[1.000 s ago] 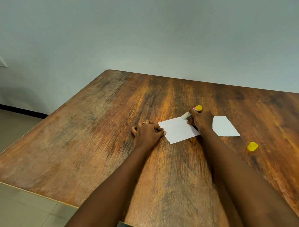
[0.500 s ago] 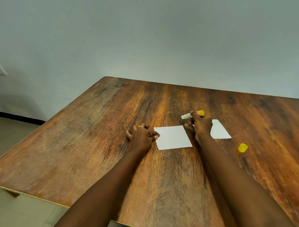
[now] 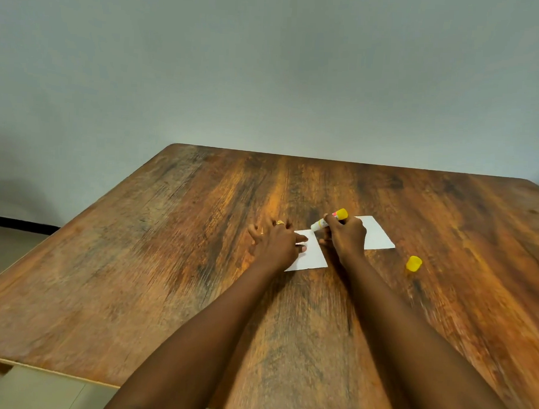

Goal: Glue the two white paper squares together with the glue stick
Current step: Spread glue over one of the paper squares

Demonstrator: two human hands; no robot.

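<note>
Wooden table (image 3: 167,261), yellow cap (image 3: 413,263) lying right of paper squares (image 3: 312,252)

left hand (image 3: 274,243) motion-blurred and covering the near paper square's (image 3: 312,255) left part, right hand (image 3: 345,237) hiding the far paper square's (image 3: 376,237) left edge, glue stick (image 3: 329,221) label unreadable

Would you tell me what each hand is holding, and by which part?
The right hand grips the glue stick around its middle. The left hand holds nothing, pressing flat on the nearer paper square.
</note>
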